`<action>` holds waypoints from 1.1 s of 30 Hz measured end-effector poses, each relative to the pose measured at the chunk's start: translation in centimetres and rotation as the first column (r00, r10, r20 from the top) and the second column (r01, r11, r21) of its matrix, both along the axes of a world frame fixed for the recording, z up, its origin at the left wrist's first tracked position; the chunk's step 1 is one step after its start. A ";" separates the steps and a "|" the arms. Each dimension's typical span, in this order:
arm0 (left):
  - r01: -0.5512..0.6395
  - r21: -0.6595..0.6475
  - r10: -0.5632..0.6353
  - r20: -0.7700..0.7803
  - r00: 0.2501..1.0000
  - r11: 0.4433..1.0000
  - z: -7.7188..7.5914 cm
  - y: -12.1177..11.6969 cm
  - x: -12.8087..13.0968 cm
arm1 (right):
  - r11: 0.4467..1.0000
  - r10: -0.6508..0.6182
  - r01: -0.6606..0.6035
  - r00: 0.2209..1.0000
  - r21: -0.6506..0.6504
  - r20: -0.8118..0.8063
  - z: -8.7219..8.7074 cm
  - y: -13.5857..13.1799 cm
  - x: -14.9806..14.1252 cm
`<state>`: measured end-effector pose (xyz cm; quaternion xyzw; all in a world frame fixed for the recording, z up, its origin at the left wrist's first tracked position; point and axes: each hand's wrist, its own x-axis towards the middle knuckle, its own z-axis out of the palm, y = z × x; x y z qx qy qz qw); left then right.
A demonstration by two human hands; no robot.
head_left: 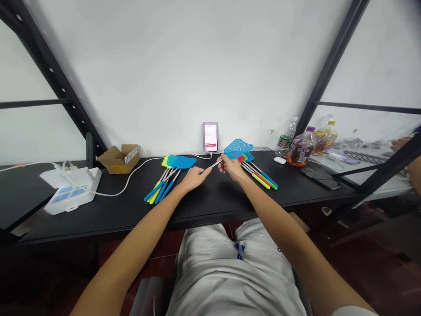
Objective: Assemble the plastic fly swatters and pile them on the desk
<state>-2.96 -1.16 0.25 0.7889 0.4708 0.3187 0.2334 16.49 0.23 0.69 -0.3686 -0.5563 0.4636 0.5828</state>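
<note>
Fingers (207,171) of left hand (194,177) gripping slim shaft (216,163), right hand (231,167) pinching it, swatters (184,162) either side

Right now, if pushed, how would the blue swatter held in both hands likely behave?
The swatter is probably light, its mesh head being thin and perforated. That head likely flexes; the straight, metallic-looking rod should be fairly stiff.

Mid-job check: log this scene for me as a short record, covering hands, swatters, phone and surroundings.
Left hand: holding thin metal rod
Right hand: on the same rod, farther up
Blue mesh head: just beyond right hand; join to rod hidden
Left swatters: overlapping, blue and yellow-green
Right swatters: overlapping, handles red, blue, green, yellow-green
Phone: upright, lit, by the wall
Far left: open carton
Far right: drink bottles
</note>
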 end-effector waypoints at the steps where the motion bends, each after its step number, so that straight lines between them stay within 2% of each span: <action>1: 0.003 -0.067 -0.002 0.019 1.000 0.998 0.2 0.0 0.0 | 1.000 0.003 -0.003 1.000 0.001 0.000 0.0 0.0 0.0; 3: 0.033 -0.241 -0.016 0.073 0.997 0.970 0.5 -0.1 -0.3 | 1.000 0.009 -0.009 1.000 0.013 0.000 -0.1 0.1 0.1; 5: 0.092 -0.411 -0.038 0.139 0.990 0.907 0.8 -0.1 -0.6 | 0.999 0.022 -0.022 1.000 0.032 -0.011 -0.1 0.1 0.3; 7: 0.139 -0.501 -0.051 0.186 0.981 0.854 0.8 -0.1 -1.0 | 0.998 0.054 -0.053 0.998 0.039 -0.017 0.0 0.0 0.6; 8: 0.152 -0.511 -0.054 0.201 0.978 0.846 0.8 -0.1 -1.1 | 0.997 0.071 -0.070 0.997 0.037 -0.015 0.0 0.0 0.7; 14: 0.156 -0.363 -0.084 0.205 0.975 0.919 0.2 0.1 -1.2 | 0.991 0.137 -0.137 0.991 -0.001 0.002 0.1 -0.5 0.5; 20: 0.225 -0.200 -0.179 0.224 0.958 0.954 0.1 0.2 -1.2 | 0.989 0.133 -0.125 0.984 -0.077 0.114 0.0 -0.5 0.0; 22: 0.201 -0.121 -0.166 0.251 0.954 0.972 0.2 0.3 -1.4 | 0.997 0.072 -0.062 0.977 -0.056 0.202 0.0 -0.1 0.3; 24: 0.110 -0.022 -0.100 0.265 0.959 0.994 0.4 0.6 -1.8 | 0.995 -0.095 0.084 0.937 0.048 0.336 -0.1 0.3 1.0; 26: -0.036 0.085 0.013 0.262 0.965 0.996 0.8 0.8 -2.4 | 0.942 -0.335 0.271 0.812 0.200 0.478 0.0 0.5 1.8; 28: -0.193 0.171 0.150 0.234 0.960 0.966 1.4 1.0 -3.1 | 0.841 -0.537 0.435 0.587 0.322 0.606 0.2 0.5 2.7; 29: -0.267 0.216 0.222 0.212 0.952 0.939 1.7 1.1 -3.5 | 0.787 -0.593 0.503 0.453 0.358 0.666 0.2 0.4 3.1; 31: -0.367 0.302 0.343 0.132 0.930 0.880 2.2 1.0 -4.2 | 0.689 -0.606 0.619 0.207 0.377 0.768 0.4 0.1 4.0; 32: -0.391 0.330 0.386 0.083 0.919 0.859 2.5 1.0 -4.5 | 0.649 -0.576 0.668 0.119 0.364 0.809 0.5 0.0 4.3; 33: -0.410 0.342 0.426 0.032 0.904 0.845 2.7 0.9 -4.9 | 0.621 -0.532 0.706 0.062 0.340 0.844 0.5 -0.1 4.7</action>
